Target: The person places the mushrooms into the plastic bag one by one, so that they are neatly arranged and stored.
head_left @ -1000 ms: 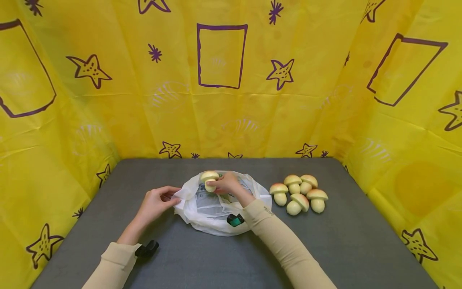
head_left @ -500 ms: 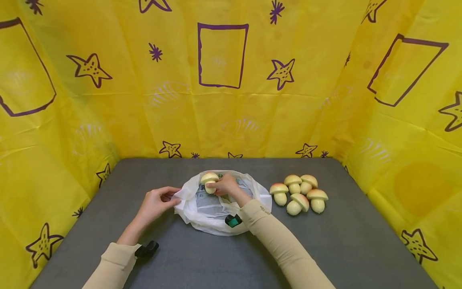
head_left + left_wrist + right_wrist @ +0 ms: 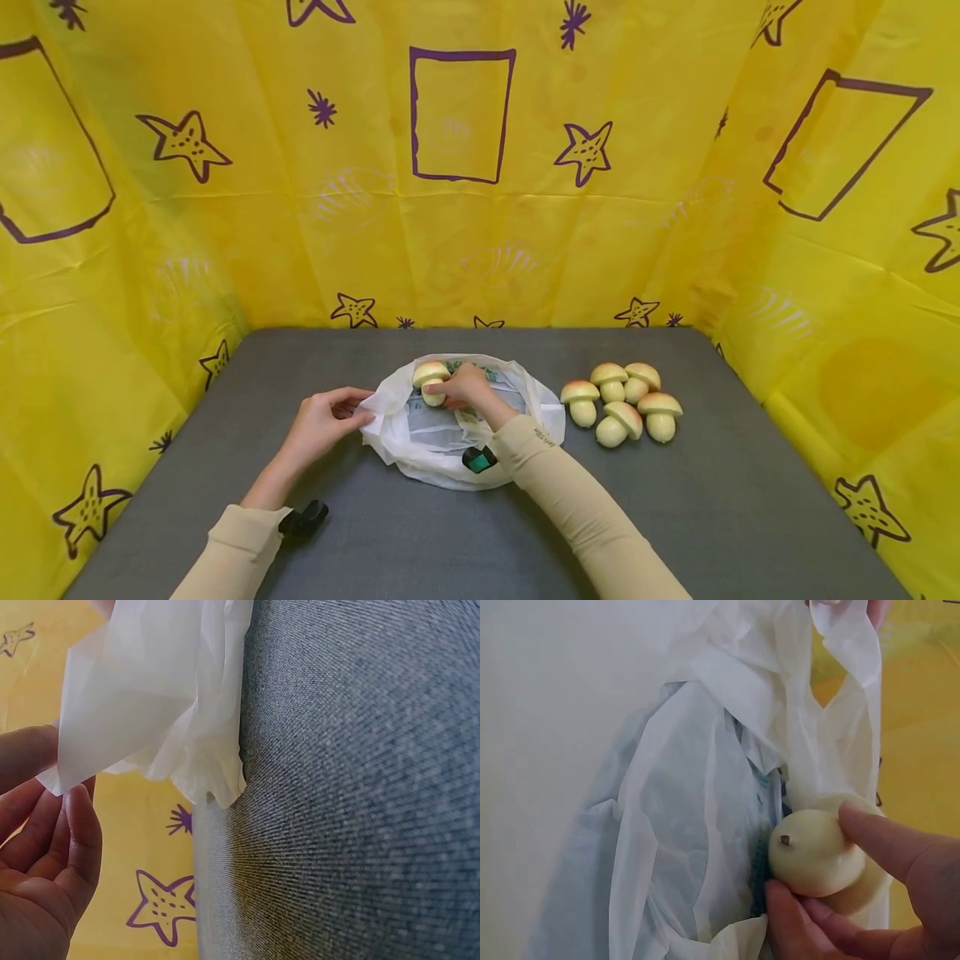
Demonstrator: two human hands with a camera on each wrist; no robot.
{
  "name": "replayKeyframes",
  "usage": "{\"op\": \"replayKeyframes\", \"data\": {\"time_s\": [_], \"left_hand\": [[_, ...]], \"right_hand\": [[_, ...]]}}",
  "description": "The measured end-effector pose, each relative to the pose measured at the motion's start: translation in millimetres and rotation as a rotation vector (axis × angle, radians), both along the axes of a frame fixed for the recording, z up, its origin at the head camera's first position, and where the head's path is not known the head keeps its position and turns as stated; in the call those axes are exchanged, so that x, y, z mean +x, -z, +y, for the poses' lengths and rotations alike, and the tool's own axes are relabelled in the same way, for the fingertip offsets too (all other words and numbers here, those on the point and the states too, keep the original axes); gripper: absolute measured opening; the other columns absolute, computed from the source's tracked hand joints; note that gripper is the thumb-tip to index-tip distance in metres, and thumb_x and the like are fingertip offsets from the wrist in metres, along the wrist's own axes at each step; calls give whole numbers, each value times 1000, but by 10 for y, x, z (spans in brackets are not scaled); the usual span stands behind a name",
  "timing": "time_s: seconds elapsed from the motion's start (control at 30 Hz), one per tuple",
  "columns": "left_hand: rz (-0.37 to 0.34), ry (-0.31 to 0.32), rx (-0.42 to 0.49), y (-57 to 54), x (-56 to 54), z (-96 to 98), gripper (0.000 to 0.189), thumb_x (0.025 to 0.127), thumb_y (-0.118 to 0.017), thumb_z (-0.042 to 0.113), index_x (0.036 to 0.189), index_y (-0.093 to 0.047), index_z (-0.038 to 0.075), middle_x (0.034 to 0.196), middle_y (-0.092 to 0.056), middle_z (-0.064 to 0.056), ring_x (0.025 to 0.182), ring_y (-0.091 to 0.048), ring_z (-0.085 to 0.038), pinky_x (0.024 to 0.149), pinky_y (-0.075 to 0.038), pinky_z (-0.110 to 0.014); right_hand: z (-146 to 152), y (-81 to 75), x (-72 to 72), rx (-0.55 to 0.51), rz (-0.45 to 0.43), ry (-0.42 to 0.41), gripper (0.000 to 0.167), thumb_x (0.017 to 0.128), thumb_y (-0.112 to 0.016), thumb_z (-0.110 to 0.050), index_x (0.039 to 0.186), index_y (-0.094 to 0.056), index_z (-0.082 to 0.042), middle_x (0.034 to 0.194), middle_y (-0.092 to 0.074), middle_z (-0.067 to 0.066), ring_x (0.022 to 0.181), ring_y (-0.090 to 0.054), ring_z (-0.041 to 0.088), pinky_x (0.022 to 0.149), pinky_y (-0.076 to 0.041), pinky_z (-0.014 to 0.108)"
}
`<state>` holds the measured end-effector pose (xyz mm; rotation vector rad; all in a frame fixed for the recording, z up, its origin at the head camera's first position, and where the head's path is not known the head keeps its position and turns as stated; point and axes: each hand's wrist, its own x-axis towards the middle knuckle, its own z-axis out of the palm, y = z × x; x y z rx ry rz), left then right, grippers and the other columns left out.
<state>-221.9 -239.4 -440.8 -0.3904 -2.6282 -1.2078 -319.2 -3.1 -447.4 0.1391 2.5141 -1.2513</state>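
Cream mushroom (image 3: 431, 375), pinched by right grip (image 3: 469, 387), sits slightly lower; left grip (image 3: 326, 421) pinches bag (image 3: 429, 472).

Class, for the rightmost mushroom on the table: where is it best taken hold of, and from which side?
The rightmost mushroom is probably best pinched by its stem, coming from the near right: the stem is narrower than the cap and shows on the near side, while neighbouring mushrooms crowd its left.

Yellow patterned cloth (image 3: 547, 221) backs a grey table (image 3: 420, 546).
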Motion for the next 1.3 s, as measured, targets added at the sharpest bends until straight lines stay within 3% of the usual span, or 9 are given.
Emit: {"op": "replayKeyframes", "data": {"time_s": [0.4,0.63,0.8,1.0,1.3], "left_hand": [[12,5,11,24,-12,-12,29,77,-80,22,104,-72,15,93,-71,-2,70,-59,-8,63,-52,-20],[14,11,16,33,-16,-28,29,77,-80,22,103,-72,15,92,-71,-2,70,-60,-8,63,-52,-20],[11,9,12,41,-18,-34,29,77,-79,23,104,-72,15,92,-71,-2,70,-59,-8,63,-52,-20],[22,8,13,44,-15,-36,29,77,-80,23,103,-72,15,92,-71,-2,69,-60,-7,63,-52,-20],[25,13,17,31,-8,-32,28,77,-79,22,103,-72,15,91,-71,-3,70,-61,-7,63,-52,-20]], "right_hand": [[15,0,12,12,-34,-21,42,70,-83,-41,74,-64,-4,64,-64,6,49,-63,14,49,-50,23],[26,10,30,-41,-46,-14,41,69,-83,-40,72,-65,-4,63,-64,7,51,-65,16,51,-53,26],[7,1,38,-78,-92,23,39,69,-84,-37,77,-67,-2,69,-68,9,58,-69,18,57,-55,26],[-17,5,20,-117,-146,46,43,69,-85,-34,85,-64,0,66,-67,9,51,-65,15,55,-54,25],[7,3,56,-116,-98,33,44,70,-84,-35,85,-61,0,69,-69,11,58,-68,18,57,-55,26]]}}
